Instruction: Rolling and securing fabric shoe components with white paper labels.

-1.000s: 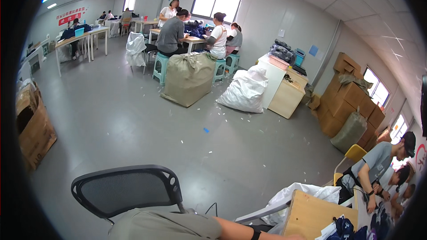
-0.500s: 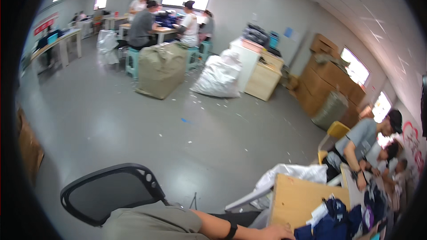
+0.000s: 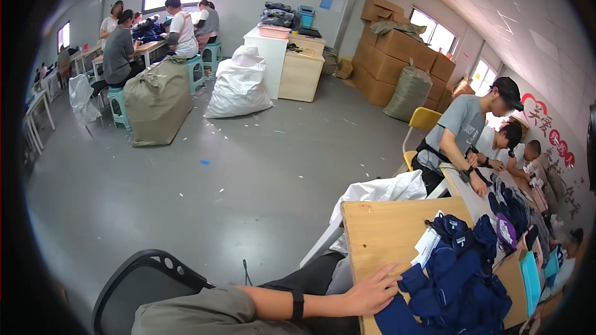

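My left hand (image 3: 372, 290) rests at the near edge of a wooden table (image 3: 379, 229), fingers stretched out and slightly apart. Its fingertips lie beside a heap of navy fabric pieces (image 3: 450, 285), and the hand seems to touch the nearest piece. Some of these pieces carry small white marks; their exact kind is unclear. A white printed card (image 3: 426, 246) sticks out at the heap's left side. There is a black band on my left wrist. My right hand does not show.
A black mesh chair (image 3: 149, 291) stands at lower left. White sacking (image 3: 385, 189) hangs behind the table. Beyond it, a co-worker in grey (image 3: 462, 124) handles dark fabric at the adjoining table. A tan sack (image 3: 158, 105), a white sack (image 3: 242, 87) and stacked cartons (image 3: 388, 56) stand farther off.
The view has swung right and down, so the room has shifted left in it. More of the table, the navy heap and my left hand now shows.
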Demonstrator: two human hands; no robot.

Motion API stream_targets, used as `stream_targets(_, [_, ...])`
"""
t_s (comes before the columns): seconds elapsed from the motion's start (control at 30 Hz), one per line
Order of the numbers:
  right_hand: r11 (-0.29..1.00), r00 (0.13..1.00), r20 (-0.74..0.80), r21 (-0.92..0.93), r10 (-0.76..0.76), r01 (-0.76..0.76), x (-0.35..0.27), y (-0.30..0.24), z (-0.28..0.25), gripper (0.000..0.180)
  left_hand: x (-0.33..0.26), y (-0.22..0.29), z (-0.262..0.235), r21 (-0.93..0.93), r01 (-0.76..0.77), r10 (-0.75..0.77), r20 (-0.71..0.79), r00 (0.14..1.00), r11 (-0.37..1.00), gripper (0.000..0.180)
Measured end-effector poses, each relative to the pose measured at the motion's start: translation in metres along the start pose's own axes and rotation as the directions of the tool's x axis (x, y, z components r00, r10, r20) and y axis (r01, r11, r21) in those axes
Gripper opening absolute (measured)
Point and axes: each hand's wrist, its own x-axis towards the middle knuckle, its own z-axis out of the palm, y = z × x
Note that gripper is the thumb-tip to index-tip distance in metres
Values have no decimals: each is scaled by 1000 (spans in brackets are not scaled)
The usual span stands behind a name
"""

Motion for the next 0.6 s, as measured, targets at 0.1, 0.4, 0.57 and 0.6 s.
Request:
stream_targets(0.1, [992, 994, 33, -65, -107, 109, -2, -2, -2, 25, -2, -2, 5, -18, 17, -17, -13, 1000, 1000, 15])
stream_targets(0.4, [997, 997, 41, -28, -72, 73, -2, 3, -1, 26, -8, -9, 2, -109, 21, -5, 144, 990, 994, 10])
stream_targets(0.57, [991, 993, 14, -55, -119, 120, -5, -7, 6, 22, -7, -13, 5, -182, 77, -66, 70, 995, 980, 12])
stream_targets(0.6, [991, 992, 12, -60, -122, 122, -6, -7, 5, 22, -5, -10, 3, -195, 113, -91, 119, 989, 974, 13])
